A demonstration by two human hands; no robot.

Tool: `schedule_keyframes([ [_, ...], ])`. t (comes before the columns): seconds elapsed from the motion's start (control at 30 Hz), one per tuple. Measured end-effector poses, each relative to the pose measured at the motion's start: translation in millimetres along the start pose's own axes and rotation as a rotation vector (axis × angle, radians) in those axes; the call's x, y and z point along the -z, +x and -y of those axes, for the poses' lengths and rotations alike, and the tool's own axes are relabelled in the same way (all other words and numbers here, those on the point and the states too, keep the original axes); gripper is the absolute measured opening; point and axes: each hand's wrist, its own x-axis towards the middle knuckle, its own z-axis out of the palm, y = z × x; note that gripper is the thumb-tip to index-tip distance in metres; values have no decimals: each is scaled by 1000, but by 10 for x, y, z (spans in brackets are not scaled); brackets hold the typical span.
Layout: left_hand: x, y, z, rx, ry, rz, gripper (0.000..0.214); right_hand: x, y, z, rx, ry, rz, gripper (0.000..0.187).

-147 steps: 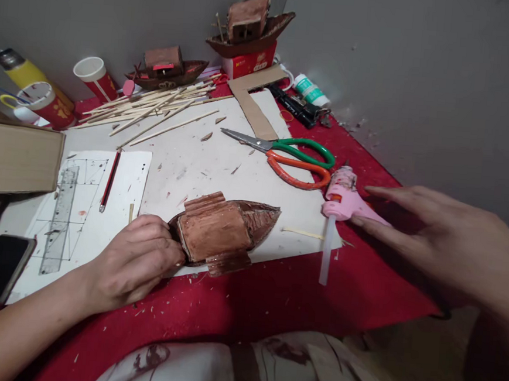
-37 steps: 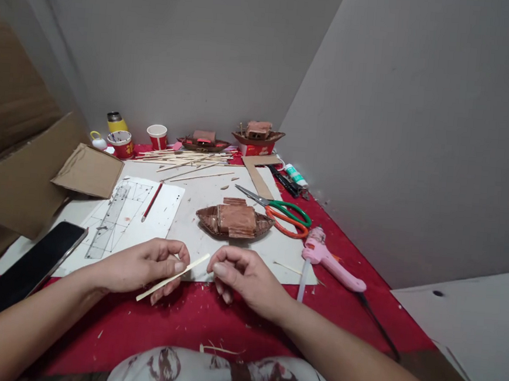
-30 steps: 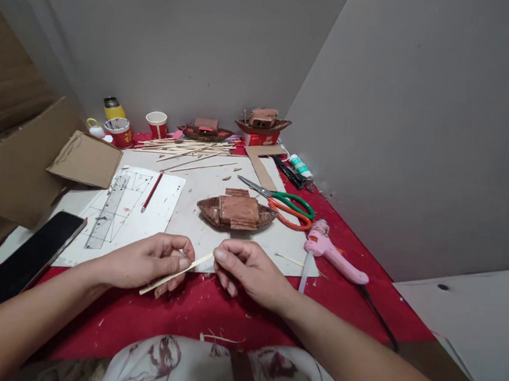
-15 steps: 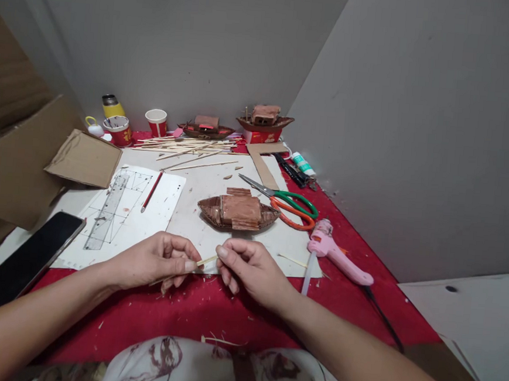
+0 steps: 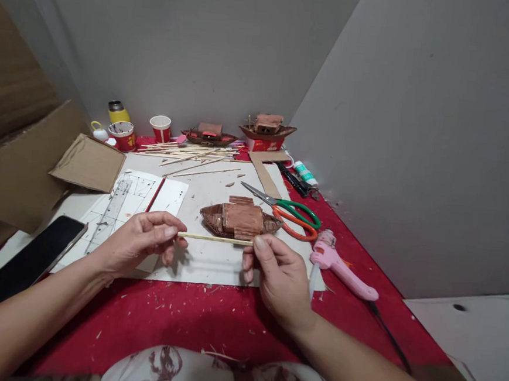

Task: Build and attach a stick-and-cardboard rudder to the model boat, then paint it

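Between my two hands a thin pale wooden stick (image 5: 215,239) is stretched out level. My left hand (image 5: 151,238) pinches its left end between thumb and fingers. The right end sits in the pinch of my right hand (image 5: 278,274). Just behind the stick lies a brown model boat (image 5: 243,218) with a flat roof, resting on the white board (image 5: 199,268). Scissors (image 5: 279,207) with green and orange handles lie right of the boat, close to its bow.
A pink glue gun (image 5: 345,274) lies at the right, its cord trailing off. Drawn plans, a clear ruler (image 5: 110,211), a red pencil (image 5: 155,194) and a phone (image 5: 31,261) are at left. Behind are loose sticks (image 5: 196,152), paper cups (image 5: 160,128) and two more model boats (image 5: 268,127).
My hands have moved apart and up towards the boat, so a longer length of the stick shows between them. The view has shifted slightly.
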Motion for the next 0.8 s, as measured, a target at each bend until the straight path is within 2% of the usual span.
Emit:
schedule_keyframes([
  [0.13,-76,-19,54,-4,-45,33,35,-17,29,6,-56,20,47,40],
  [0.2,-113,-33,84,-12,-43,33,31,-33,31,17,-109,12,120,43],
  [0.27,-140,-44,108,-46,-39,15,28,-46,19,22,-198,-7,254,47],
  [0.4,-173,-57,132,-101,-4,-10,21,-65,-48,-2,-391,-38,602,52],
  [0.47,-191,-65,133,-117,24,-15,19,-72,-80,-14,-402,-73,686,52],
  [0.53,-216,-74,131,-125,60,-4,19,-73,-92,-12,-326,-132,654,51],
  [0.6,-247,-83,133,-110,116,30,19,-67,-82,5,-221,-175,558,50],
  [0.7,-299,-89,160,-18,161,130,20,-53,-55,37,-123,-165,440,45],
  [0.8,-347,-82,215,96,168,233,23,-54,-47,42,-104,-83,419,32],
])
